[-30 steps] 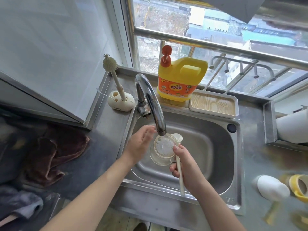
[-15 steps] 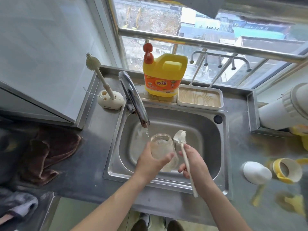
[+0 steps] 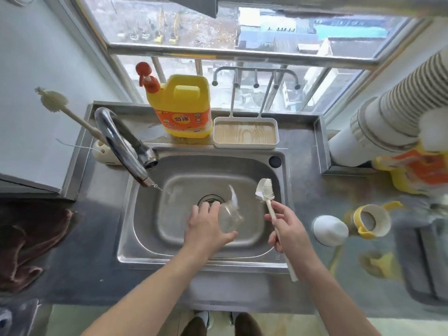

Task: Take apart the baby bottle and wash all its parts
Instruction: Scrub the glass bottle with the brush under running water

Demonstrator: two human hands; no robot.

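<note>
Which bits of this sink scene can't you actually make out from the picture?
Head view, the only one:
- Clear bottle: its near side is hidden under the left hand; contents blurred.
- Yellow ring: smeared by blur, details lost.
- Brush stand: partly behind the tap.
- Orange-yellow container: blurred and cut by the right edge.

A yellow detergent jug stands beside a tray; brown cloth lies left.
</note>
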